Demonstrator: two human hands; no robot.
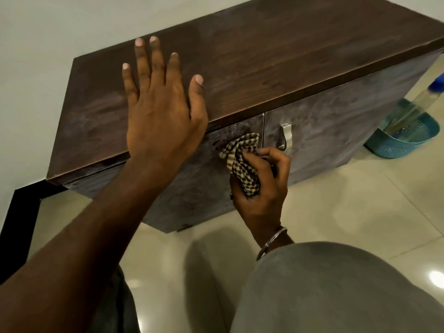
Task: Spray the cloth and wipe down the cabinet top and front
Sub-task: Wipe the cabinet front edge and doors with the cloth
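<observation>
The work looks to be on the front: the right hand (259, 186) holds the checked cloth (240, 162) bunched in its curled fingers (276, 156) and presses it to the upper corner of the left door (192, 195), just under the edge of the cabinet top (276, 56). The left hand (163, 104) lies flat on that top, its fingers (153, 61) straight and spread wide, holding nothing, likely as a brace. Smeary streaks show on the top and on both doors, so I cannot tell which parts are finished; the right door (336, 131) and the lower left door, below the fingers, probably remain. The spraying seems done, since the spray bottle (413, 109) stands well right of the fingers in a teal basket (394, 145) on the floor (360, 212). The metal handle (286, 137), just right of the cloth, is what the wipe must work round; a bangle (271, 241) sits on the right wrist
</observation>
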